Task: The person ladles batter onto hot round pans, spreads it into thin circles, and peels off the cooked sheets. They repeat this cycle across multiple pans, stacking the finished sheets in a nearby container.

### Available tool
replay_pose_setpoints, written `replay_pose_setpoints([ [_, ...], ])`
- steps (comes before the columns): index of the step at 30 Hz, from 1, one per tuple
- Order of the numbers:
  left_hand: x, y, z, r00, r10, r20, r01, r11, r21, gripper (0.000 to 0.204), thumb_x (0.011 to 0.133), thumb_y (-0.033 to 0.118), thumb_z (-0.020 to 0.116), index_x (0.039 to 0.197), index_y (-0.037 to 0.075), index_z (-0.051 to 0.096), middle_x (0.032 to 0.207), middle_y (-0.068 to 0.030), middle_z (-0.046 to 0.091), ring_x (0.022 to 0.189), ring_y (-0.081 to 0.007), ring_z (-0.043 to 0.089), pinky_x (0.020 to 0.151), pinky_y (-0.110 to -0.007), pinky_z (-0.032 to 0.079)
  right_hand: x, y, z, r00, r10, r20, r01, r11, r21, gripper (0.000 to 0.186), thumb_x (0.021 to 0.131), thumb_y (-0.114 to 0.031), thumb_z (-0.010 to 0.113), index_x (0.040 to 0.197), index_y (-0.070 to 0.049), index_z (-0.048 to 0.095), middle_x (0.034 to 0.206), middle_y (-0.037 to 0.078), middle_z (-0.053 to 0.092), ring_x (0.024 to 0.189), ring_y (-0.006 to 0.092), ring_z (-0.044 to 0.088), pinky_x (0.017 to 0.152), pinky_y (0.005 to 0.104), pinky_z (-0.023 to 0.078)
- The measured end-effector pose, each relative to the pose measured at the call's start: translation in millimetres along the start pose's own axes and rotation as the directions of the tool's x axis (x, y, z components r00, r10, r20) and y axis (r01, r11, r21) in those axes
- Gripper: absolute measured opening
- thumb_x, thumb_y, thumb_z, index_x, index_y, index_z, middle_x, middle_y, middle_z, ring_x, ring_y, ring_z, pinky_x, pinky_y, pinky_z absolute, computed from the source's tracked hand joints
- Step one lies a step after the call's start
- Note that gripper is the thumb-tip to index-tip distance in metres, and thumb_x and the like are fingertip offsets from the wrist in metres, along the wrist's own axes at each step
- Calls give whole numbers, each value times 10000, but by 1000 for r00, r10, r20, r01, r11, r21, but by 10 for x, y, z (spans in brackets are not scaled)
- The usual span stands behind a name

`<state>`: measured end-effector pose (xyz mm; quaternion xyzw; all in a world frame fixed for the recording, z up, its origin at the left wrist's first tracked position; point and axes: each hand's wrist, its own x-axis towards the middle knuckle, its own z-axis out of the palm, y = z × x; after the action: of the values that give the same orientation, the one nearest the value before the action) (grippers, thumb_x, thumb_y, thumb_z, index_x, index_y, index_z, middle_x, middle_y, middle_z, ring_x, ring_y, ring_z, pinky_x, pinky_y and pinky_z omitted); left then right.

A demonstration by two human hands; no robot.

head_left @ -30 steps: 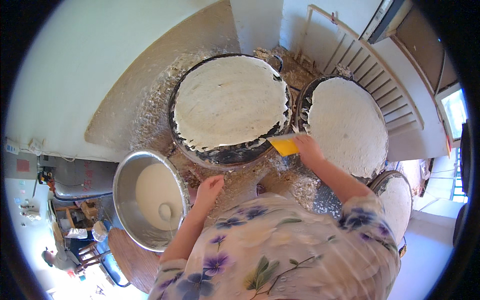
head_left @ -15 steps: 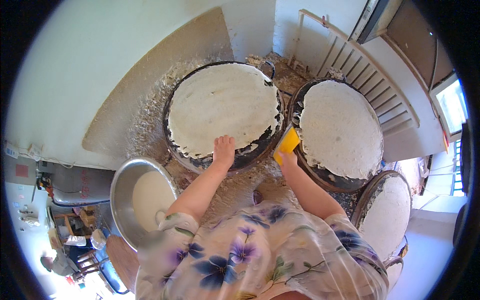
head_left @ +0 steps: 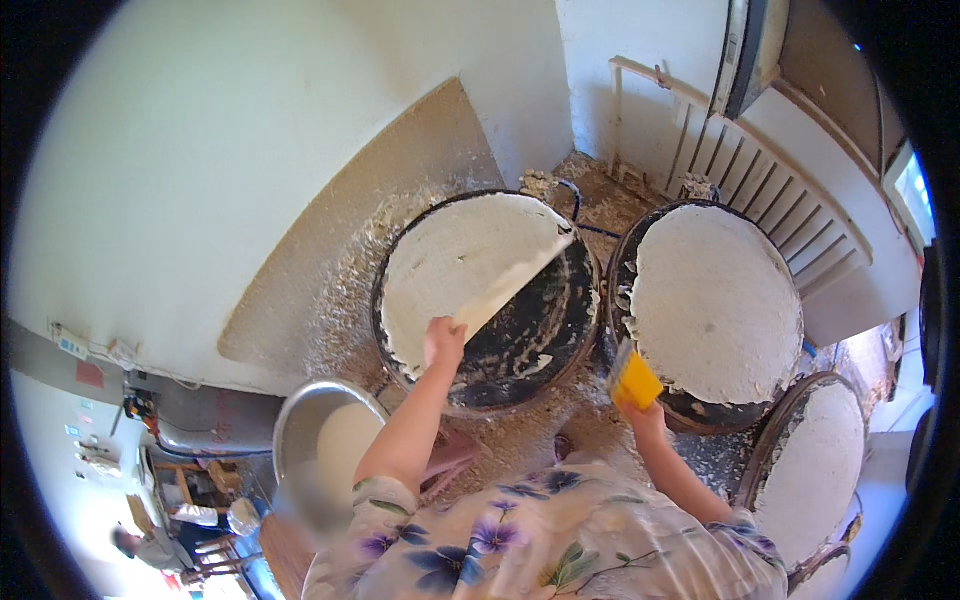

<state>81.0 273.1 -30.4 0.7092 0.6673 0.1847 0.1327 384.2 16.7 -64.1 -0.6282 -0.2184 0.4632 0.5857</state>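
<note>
On the round black griddle (head_left: 545, 330) in front of me lies a thin pale pancake (head_left: 455, 255). Its right part is lifted and folded back along a slanting line, baring dark metal with pale scraps. At the near end of that fold, my left hand (head_left: 444, 343) is closed on the pancake's edge. My right hand (head_left: 643, 414) grips a yellow scraper (head_left: 638, 382) with a pale blade, held by the near left rim of the second griddle (head_left: 622, 270). A whole pale sheet of batter (head_left: 712, 300) covers most of that griddle.
To the left stands a metal basin (head_left: 288, 430) of pale, milky batter (head_left: 350, 440). A third coated griddle (head_left: 765, 450) sits at the right, partly beside my arm. Behind are a splattered wall (head_left: 370, 190) and a white railing (head_left: 740, 165). Another person (head_left: 150, 548) is far left.
My left hand has taken the pancake's near edge and folded its right part back off the griddle. My right hand with the scraper has moved right and nearer. The view has shifted.
</note>
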Motion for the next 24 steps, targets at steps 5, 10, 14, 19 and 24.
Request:
replay_pose_setpoints([
  [5, 666, -35, -794, 932, 189, -310, -161, 980, 114, 266, 687, 227, 669, 723, 5, 526, 741, -186, 529, 736, -362, 518, 643, -438, 412, -200, 138, -110, 991, 121, 54, -120, 992, -28, 286, 769, -7, 604, 1052, -4, 564, 1010, 35, 608, 915, 135, 563, 814, 256, 425],
  [10, 1177, 587, -1914, 786, 477, -393, -327, 861, 390, 176, 744, 168, 612, 778, 8, 547, 864, -173, 542, 834, -346, 517, 714, -421, 427, -146, 238, -120, 991, 68, 113, -63, 997, -48, 261, 751, 11, 619, 1009, -4, 586, 972, 38, 622, 892, 126, 575, 816, 254, 435],
  [14, 1094, 1064, -2236, 632, 630, -451, -497, 776, 389, 113, 745, 120, 595, 796, 34, 543, 869, -139, 544, 818, -340, 525, 702, -409, 440, -195, 346, -128, 991, 116, 74, -112, 992, -55, 261, 747, 10, 621, 1006, -10, 591, 963, 31, 622, 875, 118, 571, 794, 250, 439],
  [19, 703, 1068, -1936, 653, 671, -351, -569, 741, 357, 109, 720, 106, 612, 777, 49, 538, 856, -122, 545, 788, -323, 531, 687, -395, 447, -422, 485, -229, 985, 158, 75, -149, 981, -121, 262, 744, 17, 616, 1003, -21, 599, 937, 23, 625, 851, 114, 572, 775, 251, 441],
  [24, 330, 703, -1210, 721, 650, -241, -617, 760, 204, 126, 703, 104, 626, 768, 53, 531, 823, -109, 534, 781, -315, 530, 681, -398, 449, -903, 613, -398, 993, 112, -18, -113, 993, -31, 243, 736, 31, 615, 972, -25, 614, 907, 17, 631, 820, 114, 579, 764, 249, 445],
])
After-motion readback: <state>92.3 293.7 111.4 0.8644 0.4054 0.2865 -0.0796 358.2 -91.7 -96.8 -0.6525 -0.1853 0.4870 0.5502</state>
